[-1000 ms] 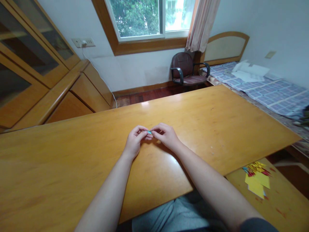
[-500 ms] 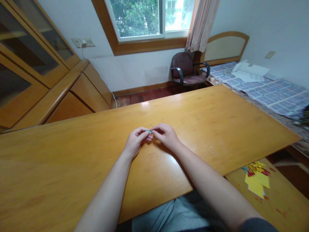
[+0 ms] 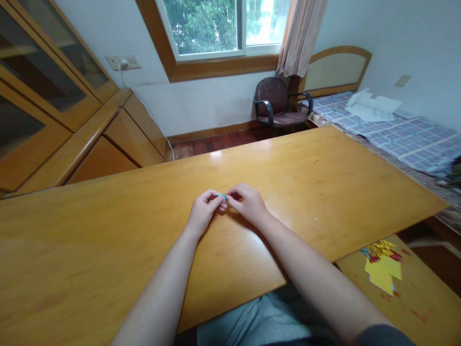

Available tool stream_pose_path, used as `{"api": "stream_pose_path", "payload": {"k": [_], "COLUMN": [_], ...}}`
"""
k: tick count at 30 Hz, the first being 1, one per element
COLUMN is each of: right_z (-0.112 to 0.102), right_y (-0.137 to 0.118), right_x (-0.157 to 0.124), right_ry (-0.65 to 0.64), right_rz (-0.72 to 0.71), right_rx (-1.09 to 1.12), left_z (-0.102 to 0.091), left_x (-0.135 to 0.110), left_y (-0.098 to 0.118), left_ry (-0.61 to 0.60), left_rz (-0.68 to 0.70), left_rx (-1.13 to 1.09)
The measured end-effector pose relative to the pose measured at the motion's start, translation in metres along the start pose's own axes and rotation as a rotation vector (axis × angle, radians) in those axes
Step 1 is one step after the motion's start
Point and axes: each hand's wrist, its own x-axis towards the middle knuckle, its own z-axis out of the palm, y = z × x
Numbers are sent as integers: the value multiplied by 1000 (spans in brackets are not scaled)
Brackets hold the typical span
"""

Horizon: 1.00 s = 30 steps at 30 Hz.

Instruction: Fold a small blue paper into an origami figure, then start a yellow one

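Between my fingertips is a small folded piece of blue-green paper (image 3: 222, 196), mostly covered by the fingers. My left hand (image 3: 206, 209) pinches its left side with thumb and forefinger, the other fingers curled beneath. From the right, my right hand (image 3: 247, 202) holds the other end in a closed pinch. Both hands are just over the middle of the wooden table (image 3: 137, 230), their fingertips nearly meeting. How the paper is folded is too small to make out.
A lower surface (image 3: 425, 298) at the right bears yellow paper sheets (image 3: 383, 274) and a pile of yellow, red and blue folded pieces (image 3: 382, 251). Beyond the table stand a brown armchair (image 3: 273, 103) and a bed (image 3: 403, 134). A wooden cabinet (image 3: 86, 129) is at the left.
Both hands stay in nearly the same place. The fingers have shifted slightly around the paper, and a little more of its blue-green top shows.
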Motion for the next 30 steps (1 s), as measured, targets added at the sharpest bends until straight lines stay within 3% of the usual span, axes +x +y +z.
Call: {"api": "stream_pose_path", "payload": {"k": [15,30], "right_z": [-3,-4], "right_y": [0,6], "right_x": [-3,-4], "right_ry": [-21,-50], "right_rz": [-152,-162], "right_rx": [-70,-57], "left_z": [2,0], "left_x": [-2,-1], "left_y": [9,10], "left_ry": [8,-17], "left_rz": [-104,-162], "left_rx": [-146,-168]}}
